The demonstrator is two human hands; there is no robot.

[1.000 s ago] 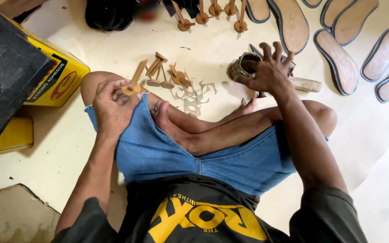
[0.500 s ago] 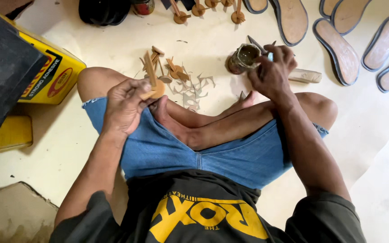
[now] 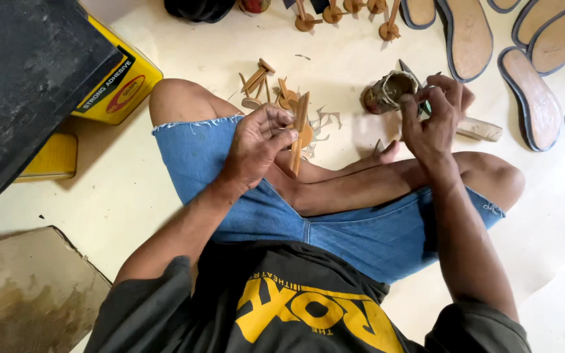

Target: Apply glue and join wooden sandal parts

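Brown leather strap point(image 3: 299, 134) pinched in left hand point(image 3: 256, 147), right hand point(image 3: 429, 117) at glue tin point(image 3: 390, 91)

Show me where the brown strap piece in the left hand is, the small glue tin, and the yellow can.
brown strap piece point(image 3: 299, 131), head view, middle of strip
small glue tin point(image 3: 390, 90), head view, its side
yellow can point(image 3: 116, 88), head view, its labelled face

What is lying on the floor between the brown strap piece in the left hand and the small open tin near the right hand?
In the head view, thin pale offcuts lie on the floor between strap piece and tin; beyond them it is bare.
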